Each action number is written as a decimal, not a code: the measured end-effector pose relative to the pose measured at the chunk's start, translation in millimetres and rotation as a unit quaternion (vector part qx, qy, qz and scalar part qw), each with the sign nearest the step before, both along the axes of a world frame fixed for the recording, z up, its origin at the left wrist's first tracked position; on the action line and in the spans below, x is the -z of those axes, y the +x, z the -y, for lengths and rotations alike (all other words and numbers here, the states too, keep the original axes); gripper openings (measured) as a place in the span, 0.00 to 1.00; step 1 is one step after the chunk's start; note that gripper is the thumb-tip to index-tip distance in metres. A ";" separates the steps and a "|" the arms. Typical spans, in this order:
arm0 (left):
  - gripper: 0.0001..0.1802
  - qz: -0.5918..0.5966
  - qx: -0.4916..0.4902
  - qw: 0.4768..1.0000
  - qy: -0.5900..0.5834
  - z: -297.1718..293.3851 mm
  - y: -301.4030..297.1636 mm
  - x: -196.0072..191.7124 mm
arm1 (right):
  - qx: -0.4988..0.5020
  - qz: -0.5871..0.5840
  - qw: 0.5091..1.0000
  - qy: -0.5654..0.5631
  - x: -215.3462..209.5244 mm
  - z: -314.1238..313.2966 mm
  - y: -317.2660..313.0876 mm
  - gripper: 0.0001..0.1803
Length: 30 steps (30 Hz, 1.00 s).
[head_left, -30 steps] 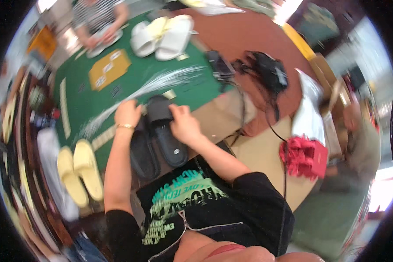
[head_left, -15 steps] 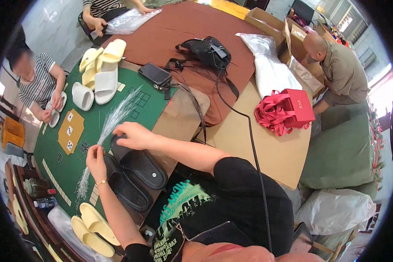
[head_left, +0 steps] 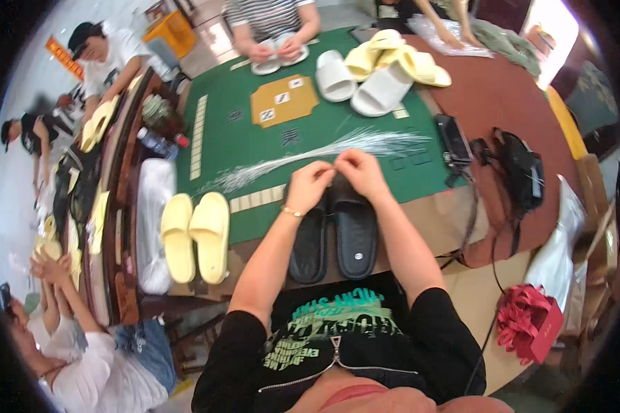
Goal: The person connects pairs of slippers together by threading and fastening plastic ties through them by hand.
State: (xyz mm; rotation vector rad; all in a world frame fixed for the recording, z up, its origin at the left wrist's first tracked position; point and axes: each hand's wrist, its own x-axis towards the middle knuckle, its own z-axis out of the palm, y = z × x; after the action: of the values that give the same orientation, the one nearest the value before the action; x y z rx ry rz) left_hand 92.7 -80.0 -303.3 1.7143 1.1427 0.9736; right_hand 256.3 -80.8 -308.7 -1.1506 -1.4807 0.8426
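Note:
A pair of black slippers [head_left: 356,237] lies side by side at the table's near edge, toes away from me. Over their toe ends, my left hand [head_left: 311,187] and my right hand [head_left: 362,173] meet with fingertips pinched close together. Whatever is between the fingers is too thin or hidden to make out. Just beyond my hands, a loose bundle of thin whitish strands [head_left: 372,142] stretches across the green table top [head_left: 207,199], fanned out at its right end. To the left rests a pair of pale yellow slippers [head_left: 210,237].
Grey slippers [head_left: 336,77] and piled yellow slippers [head_left: 428,69] sit farther back. Across the table, a person's hands hold light slippers [head_left: 282,58]. At right are a phone [head_left: 453,141], a black bag [head_left: 520,168], a cable and a red gift bag [head_left: 541,330]. Bottles [head_left: 157,142] stand left.
The view has swung left. My left hand has left the strand bundle, and my right hand has closed from spread fingers; both now meet over the black slippers' toes.

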 end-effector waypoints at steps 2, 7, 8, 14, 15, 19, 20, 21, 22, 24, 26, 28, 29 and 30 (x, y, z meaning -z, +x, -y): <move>0.08 0.015 -0.023 1.000 0.010 1.6 5.3 -5.0 | -0.009 -0.052 0.998 -0.021 9.5 -6.5 3.1 0.07; 0.06 -0.001 -0.050 0.998 0.030 2.7 1.9 -6.7 | 0.045 0.003 0.999 0.009 5.5 -8.1 -0.7 0.07; 0.06 0.000 -0.068 0.997 0.046 -0.8 3.4 -1.1 | 0.092 -0.021 0.995 0.034 8.3 -11.1 3.9 0.07; 0.06 -0.029 -0.086 0.990 0.105 -9.3 -0.5 7.7 | 0.130 -0.079 0.988 -0.014 2.8 -19.5 21.7 0.07; 0.05 -0.038 -0.081 0.989 0.122 -9.1 -1.4 7.5 | 0.100 -0.049 0.994 -0.011 2.5 -18.7 16.8 0.07; 0.05 -0.061 -0.060 0.984 0.156 -6.7 -2.6 14.1 | -0.031 0.072 0.997 0.023 1.6 -5.5 -0.9 0.07; 0.06 -0.072 -0.054 0.982 0.165 -3.7 -0.2 8.4 | 0.000 0.061 0.997 0.040 2.3 -3.8 -0.5 0.07; 0.06 -0.054 -0.060 0.983 0.162 -1.8 1.0 8.6 | 0.029 0.049 0.997 0.057 3.9 -2.2 0.9 0.06; 0.06 -0.053 -0.064 0.982 0.171 -1.1 0.5 8.3 | 0.094 -0.009 0.995 0.020 12.5 -4.3 2.8 0.05; 0.06 -0.036 -0.078 0.984 0.157 0.2 -0.8 10.8 | 0.162 -0.053 0.985 0.010 15.5 -9.0 14.9 0.05; 0.06 -0.037 -0.084 0.987 0.133 3.2 -3.1 11.2 | 0.164 -0.078 0.982 -0.055 5.9 -4.1 16.0 0.05; 0.06 -0.045 -0.072 0.984 0.156 2.5 0.1 11.0 | 0.095 -0.028 0.995 -0.016 13.7 -3.1 16.3 0.05; 0.06 -0.054 -0.060 0.981 0.175 3.6 1.7 10.4 | 0.052 -0.008 0.999 -0.006 12.3 -0.7 10.3 0.05; 0.06 -0.067 -0.048 0.979 0.186 2.9 1.4 9.9 | 0.020 0.026 0.999 0.025 10.3 0.9 4.9 0.05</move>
State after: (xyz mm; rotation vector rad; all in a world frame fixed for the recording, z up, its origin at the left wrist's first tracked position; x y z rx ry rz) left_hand 94.0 -82.9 -313.2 2.0624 1.1945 1.2059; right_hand 261.1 -81.7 -319.0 -1.1688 -1.5073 0.7493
